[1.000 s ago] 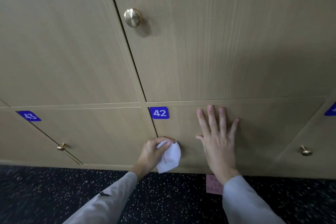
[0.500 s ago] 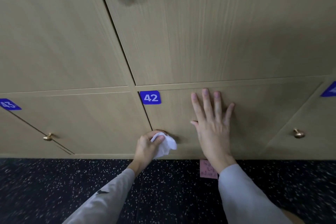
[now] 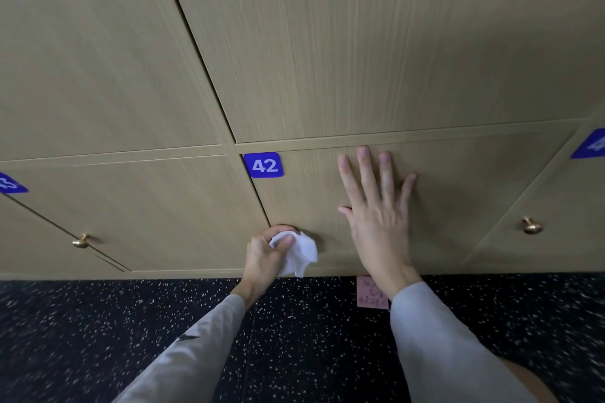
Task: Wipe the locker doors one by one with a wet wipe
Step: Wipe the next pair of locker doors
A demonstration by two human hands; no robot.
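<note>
Bottom-row locker door 42 is light wood with a blue number plate at its top left corner. My left hand grips a crumpled white wet wipe against the door's lower left, where the knob is hidden under hand and wipe. My right hand lies flat on the same door, fingers spread and pointing up, to the right of the wipe.
Locker 43 with a brass knob is to the left; another door with a knob is to the right. Taller doors rise above. A pink sticky note lies on the dark speckled floor.
The view has tilted down slightly, so the lockers sit higher in frame. My left hand has bunched the wipe tighter around the knob area. My right hand stays flat on door 42.
</note>
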